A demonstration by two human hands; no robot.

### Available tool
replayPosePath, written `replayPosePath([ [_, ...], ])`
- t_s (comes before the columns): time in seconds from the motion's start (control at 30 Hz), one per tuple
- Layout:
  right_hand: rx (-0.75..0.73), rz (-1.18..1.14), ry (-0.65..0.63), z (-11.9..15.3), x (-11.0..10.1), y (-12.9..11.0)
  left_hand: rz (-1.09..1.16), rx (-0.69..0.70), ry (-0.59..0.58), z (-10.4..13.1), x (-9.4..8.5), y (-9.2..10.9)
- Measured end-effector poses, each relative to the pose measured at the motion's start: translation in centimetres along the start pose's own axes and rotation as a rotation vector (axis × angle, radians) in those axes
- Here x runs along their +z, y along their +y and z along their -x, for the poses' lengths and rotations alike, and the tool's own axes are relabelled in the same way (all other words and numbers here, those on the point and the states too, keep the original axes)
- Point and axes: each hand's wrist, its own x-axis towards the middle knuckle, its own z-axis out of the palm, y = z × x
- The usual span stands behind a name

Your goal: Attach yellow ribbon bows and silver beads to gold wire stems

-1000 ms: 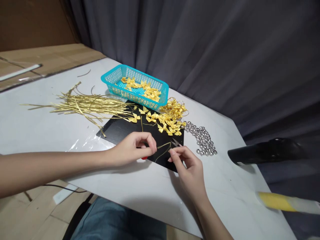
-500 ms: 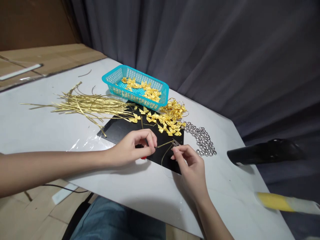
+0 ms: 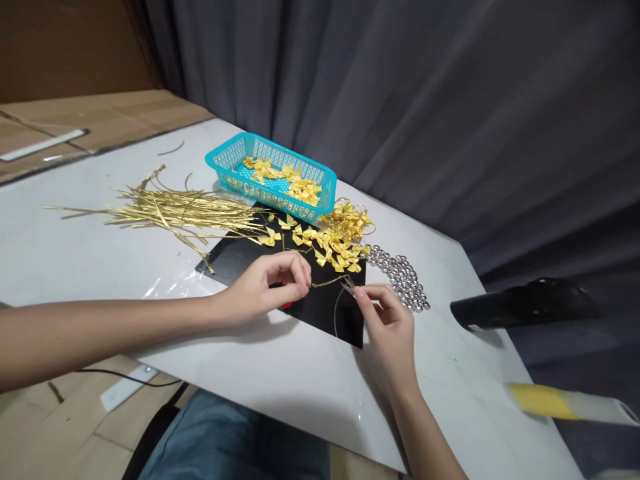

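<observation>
Gold cord [image 3: 329, 283] runs toward 3 o'clock from left hand [image 3: 265, 285], pinched there. Right hand [image 3: 390, 327]: fingertips narrow; whether holding anything, cannot tell. Judgement: light tension, cord clear of metal blades [image 3: 349, 285].

Bows [image 3: 324, 257] on the mat [image 3: 240, 257], basket [image 3: 260, 193] behind them, cords [image 3: 185, 212] to the left, beads [image 3: 404, 281] to the right.

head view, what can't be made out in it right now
Head view: left end of the gold cord, hidden by the fingertips of the left hand.
Head view: most of a red thing, covered by the left hand.
Head view: what the metal tips belong to; small, beside the right hand.
Head view: number of silver beads; too small, clustered.
</observation>
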Motion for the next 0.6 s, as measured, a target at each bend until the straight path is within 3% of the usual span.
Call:
replayPosePath([
  [0.1, -0.002, -0.058, 0.049, -0.4, -0.1, 0.2, 0.005, 0.013, 0.009, -0.1, 0.0, -0.1],
  [0.33, 0.336, -0.607, -0.075, -1.0, -0.1, -0.4, 0.006, 0.027, 0.030, -0.2, 0.0, -0.2],
  [0.47, 0.378, -0.686, -0.060, -1.2, 0.0, -0.5, -0.015, 0.033, 0.031, -0.2, 0.0, -0.1],
  [0.6, 0.385, -0.706, 0.040, -1.5, 0.0, -0.2, -0.010, 0.034, 0.037, -0.3, 0.0, -0.2],
])
